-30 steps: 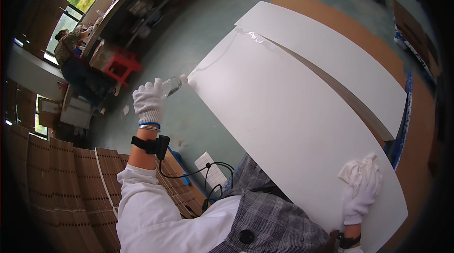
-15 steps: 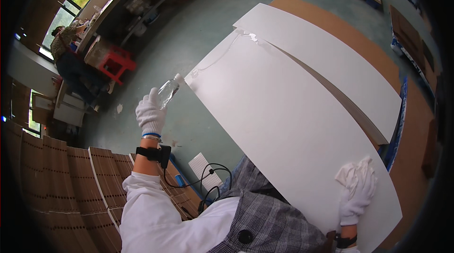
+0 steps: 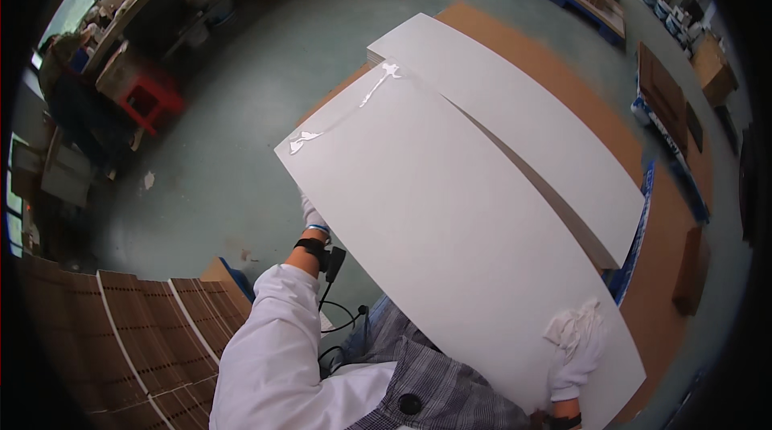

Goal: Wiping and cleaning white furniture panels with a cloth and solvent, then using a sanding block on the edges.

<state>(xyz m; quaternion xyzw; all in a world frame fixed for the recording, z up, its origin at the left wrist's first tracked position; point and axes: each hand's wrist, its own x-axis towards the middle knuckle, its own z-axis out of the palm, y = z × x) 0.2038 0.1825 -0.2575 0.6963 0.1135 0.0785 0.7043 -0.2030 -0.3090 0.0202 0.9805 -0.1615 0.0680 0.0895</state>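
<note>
A large white panel (image 3: pixel 450 213) with curved ends lies before me, on top of a stack. Wet streaks of clear liquid (image 3: pixel 354 112) run along its far-left end. My right hand (image 3: pixel 579 362), in a white knit glove, rests at the panel's near right end, holding a crumpled white cloth (image 3: pixel 575 323) against the surface. At the panel's left edge is my gloved left hand (image 3: pixel 312 213); the edge hides its fingers and whatever they may hold. No bottle shows now.
A second white panel (image 3: pixel 523 116) lies beyond, with brown board (image 3: pixel 515 44) behind it. Stacked brown slatted boards (image 3: pixel 145 333) stand at lower left. A person (image 3: pixel 72 108) works at a bench near a red stool (image 3: pixel 150 100). A dark cable (image 3: pixel 346 321) hangs beside me.
My left hand, which held a clear plastic bottle beside the panel's far-left corner, has dropped below the panel's left edge, and the bottle is out of sight. The view has shifted. The right hand stays on the cloth.
</note>
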